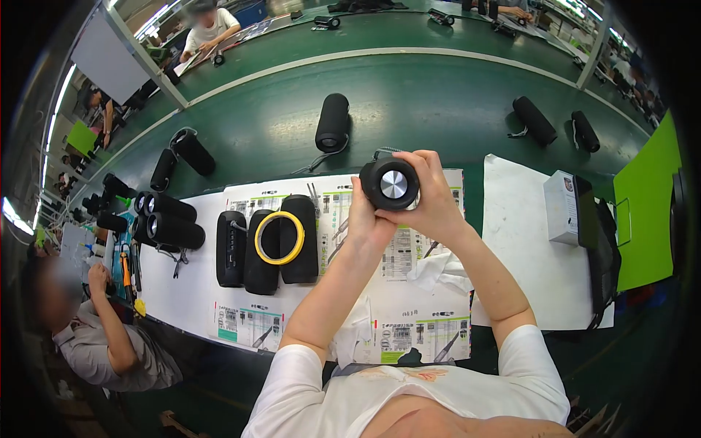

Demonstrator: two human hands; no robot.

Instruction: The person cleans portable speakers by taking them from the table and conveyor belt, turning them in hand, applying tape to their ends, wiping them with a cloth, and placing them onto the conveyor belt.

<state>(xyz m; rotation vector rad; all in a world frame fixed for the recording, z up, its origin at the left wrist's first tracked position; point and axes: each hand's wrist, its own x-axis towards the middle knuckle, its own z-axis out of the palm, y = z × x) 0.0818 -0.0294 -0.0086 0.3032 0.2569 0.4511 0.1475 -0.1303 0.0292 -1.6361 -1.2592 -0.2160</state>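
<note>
Both forearms reach forward out of white short sleeves, elbows bent and apart, converging ahead of the chest. Left hand [369, 221] cups the near-left side of the held speaker [372, 182], palm turned inward. Right hand [429, 188] wraps its right side, fingers curled around. Both hands closed on it, gripping together.

Held speaker: black cylinder, between the two hands, round silver end facing the camera, cord loop [387, 151] at its far side. Seen over the far edge of the desk [182, 306]; exact height above it can't be told.

Left of left hand: three black speakers [231, 252] side by side, yellow tape roll [301, 237] lying over the middle and right ones. Farther left: group of black speakers [175, 230] with cords. Near the right forearm: crumpled white tissue [438, 271]. Right: white box [561, 208], bright green panel [650, 212] beyond it.

Desk has white covering plus printed sheets [248, 323]. Past it, long green surface [438, 95], scattered speakers, one straight ahead [332, 124], pairs off left and right.

Room: person in grey shirt [135, 358] lower left, tools nearby; person in white top [210, 31] upper left; strip lights along the left.
</note>
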